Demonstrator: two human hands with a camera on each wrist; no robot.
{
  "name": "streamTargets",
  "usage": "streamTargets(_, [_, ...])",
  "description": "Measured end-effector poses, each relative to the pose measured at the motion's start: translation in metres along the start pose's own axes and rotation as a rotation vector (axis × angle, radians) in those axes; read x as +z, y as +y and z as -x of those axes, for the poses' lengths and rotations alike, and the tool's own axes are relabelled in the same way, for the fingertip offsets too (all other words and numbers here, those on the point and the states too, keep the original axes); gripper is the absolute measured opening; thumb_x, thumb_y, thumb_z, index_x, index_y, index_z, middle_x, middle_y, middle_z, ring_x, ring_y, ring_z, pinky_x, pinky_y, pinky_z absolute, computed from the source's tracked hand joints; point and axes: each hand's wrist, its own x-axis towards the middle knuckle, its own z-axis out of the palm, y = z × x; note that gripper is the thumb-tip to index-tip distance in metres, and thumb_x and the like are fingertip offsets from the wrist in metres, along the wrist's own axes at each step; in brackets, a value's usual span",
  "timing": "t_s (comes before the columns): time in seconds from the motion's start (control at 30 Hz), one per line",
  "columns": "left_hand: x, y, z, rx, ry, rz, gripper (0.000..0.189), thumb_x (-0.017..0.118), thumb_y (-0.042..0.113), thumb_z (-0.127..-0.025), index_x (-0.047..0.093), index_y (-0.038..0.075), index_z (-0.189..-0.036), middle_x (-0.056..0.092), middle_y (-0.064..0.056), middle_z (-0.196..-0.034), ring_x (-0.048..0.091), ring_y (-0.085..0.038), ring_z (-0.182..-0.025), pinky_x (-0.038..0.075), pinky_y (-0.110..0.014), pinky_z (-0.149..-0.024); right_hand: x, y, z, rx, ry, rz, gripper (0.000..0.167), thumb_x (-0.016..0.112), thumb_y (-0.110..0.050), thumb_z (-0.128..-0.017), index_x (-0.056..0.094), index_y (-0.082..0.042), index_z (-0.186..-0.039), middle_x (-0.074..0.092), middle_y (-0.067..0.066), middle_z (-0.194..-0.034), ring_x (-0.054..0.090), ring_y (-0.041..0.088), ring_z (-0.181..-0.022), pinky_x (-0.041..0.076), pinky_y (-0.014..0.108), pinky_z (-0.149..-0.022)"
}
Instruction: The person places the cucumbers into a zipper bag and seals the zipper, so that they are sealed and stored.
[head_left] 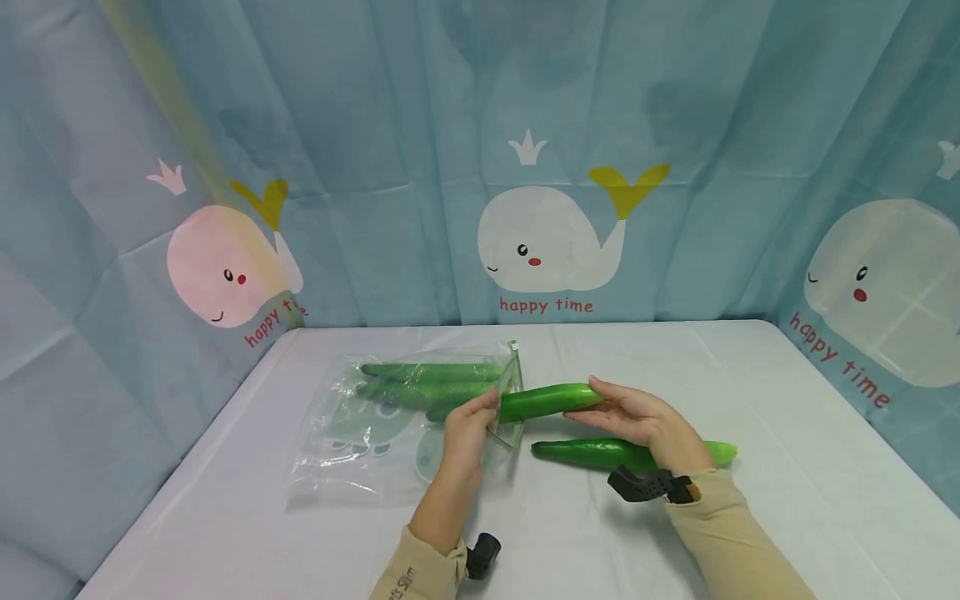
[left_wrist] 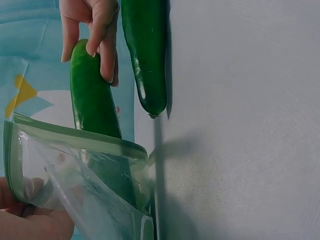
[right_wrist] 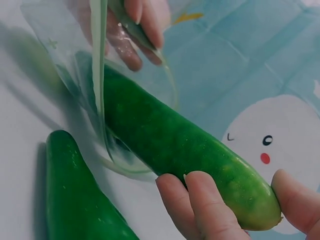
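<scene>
My right hand (head_left: 637,414) grips the pale end of a cucumber (head_left: 551,401), thumb on one side and fingers on the other. The cucumber's darker end is inside the mouth of a clear zip bag (right_wrist: 97,80). At that mouth my left hand (head_left: 467,433) pinches the green-edged rim (left_wrist: 75,135) and holds it apart. Two more cucumbers (head_left: 435,392) lie inside the bag, which rests flat on the table. Another cucumber (head_left: 600,452) lies on the tablecloth below my right hand, partly covered by the wrist.
A white cloth covers the table (head_left: 247,542). Behind and at both sides hangs a blue curtain (head_left: 390,250) with printed whales. Each wrist wears a black strapped camera (head_left: 651,485), over beige sleeves (head_left: 738,533).
</scene>
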Motion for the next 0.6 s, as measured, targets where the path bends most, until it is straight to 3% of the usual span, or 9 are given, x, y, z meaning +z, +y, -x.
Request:
streamTargets(0.13, [0.001,0.0,0.0,0.0,0.006,0.0,0.043,0.045,-0.006,-0.089,0.054,-0.008,-0.131,0.054,-0.021,-0.136,0.041,-0.036,-0.133,0.033,-0.044,-0.106,0.001,0.003,-0.004,0.008,-0.01,0.002,0.032,0.046,-0.014,-0.102,0.038,0.009,-0.123,0.023,0.034,-0.142,0.024,0.045,-0.139,0.032,0.04,-0.108])
streamTargets(0.27, [0.001,0.0,-0.001,-0.005,0.009,-0.007,0.042,0.045,-0.006,-0.09,0.054,-0.008,-0.131,0.054,-0.021,-0.135,0.043,-0.035,-0.132,0.035,-0.04,-0.099,0.002,0.006,-0.007,0.001,-0.02,0.025,0.034,0.045,-0.014,-0.103,0.038,0.01,-0.124,0.029,0.033,-0.135,0.054,0.046,-0.116,0.036,0.04,-0.106])
streamTargets(0.33, [0.002,0.0,-0.001,-0.005,0.009,-0.007,0.042,0.045,-0.006,-0.09,0.054,-0.008,-0.131,0.054,-0.021,-0.136,0.043,-0.034,-0.132,0.035,-0.039,-0.098,0.003,0.009,-0.008,0.0,-0.034,0.035,0.036,0.044,-0.015,-0.103,0.035,0.01,-0.127,0.027,0.033,-0.137,0.054,0.046,-0.114,0.036,0.04,-0.106])
streamTargets(0.47, [0.002,0.0,-0.001,-0.005,0.017,-0.003,0.043,0.046,-0.007,-0.089,0.055,-0.007,-0.13,0.054,-0.022,-0.135,0.043,-0.035,-0.132,0.036,-0.039,-0.096,0.004,0.013,-0.012,-0.001,-0.032,0.03,0.035,0.043,-0.015,-0.103,0.035,0.01,-0.127,0.027,0.033,-0.137,0.042,0.047,-0.127,0.035,0.041,-0.106])
streamTargets(0.6, [0.002,0.0,-0.002,-0.011,0.021,-0.003,0.043,0.046,-0.007,-0.088,0.056,-0.007,-0.13,0.055,-0.021,-0.134,0.041,-0.035,-0.133,0.036,-0.039,-0.096,0.007,0.016,-0.016,0.005,-0.034,0.02,0.032,0.044,-0.015,-0.103,0.039,0.009,-0.124,0.032,0.031,-0.134,0.045,0.046,-0.125,0.033,0.042,-0.107])
